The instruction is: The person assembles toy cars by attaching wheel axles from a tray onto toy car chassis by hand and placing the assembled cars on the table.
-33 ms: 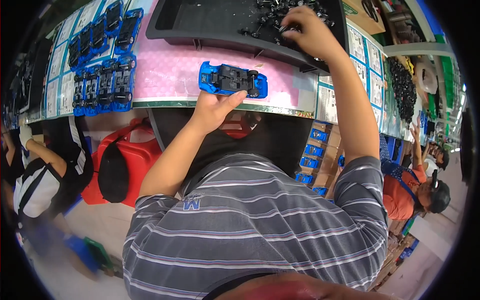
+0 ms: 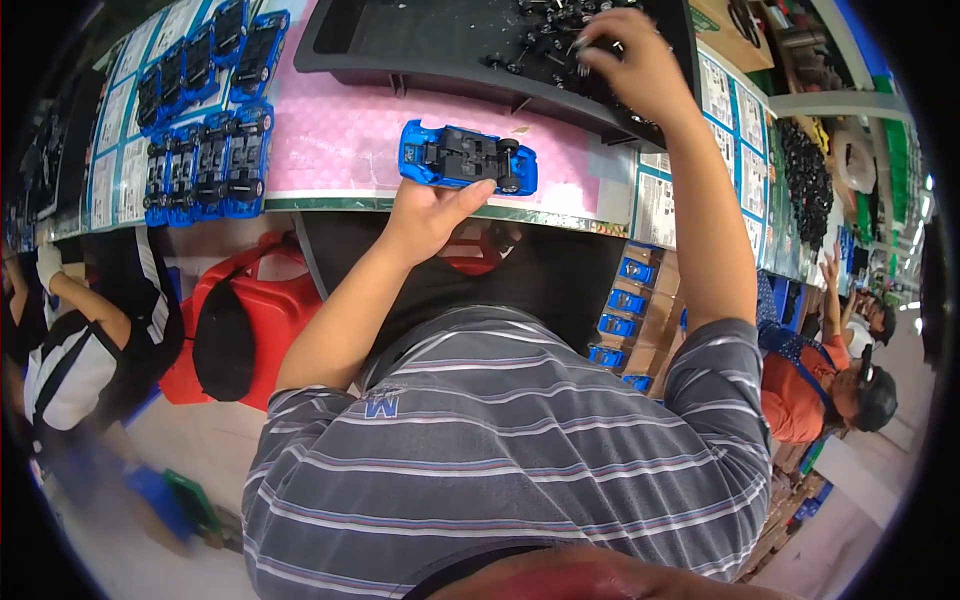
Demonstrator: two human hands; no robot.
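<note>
Held upside down over the bench's near edge is a blue toy car (image 2: 468, 158), its black underside facing up and black wheels at its right end. My left hand (image 2: 430, 215) grips it from below, thumb along the near side. At the upper right, my right hand (image 2: 632, 65) is over a black tray (image 2: 440, 75), among loose black wheels on axles (image 2: 545, 45). Its thumb and fingers are curled toward each other. A small, blurred bit shows at the fingertips, too unclear to name.
Several upturned blue toy cars (image 2: 210, 165) stand in rows at the left of the bench. More blue cars lie in a cardboard box (image 2: 650, 300) below its right side. A red chair (image 2: 270, 350) is at lower left. Other people work on both sides.
My right hand has shifted slightly to the right over the tray, its fingers a little further from the tray's near wall. The left hand and car have barely moved.
</note>
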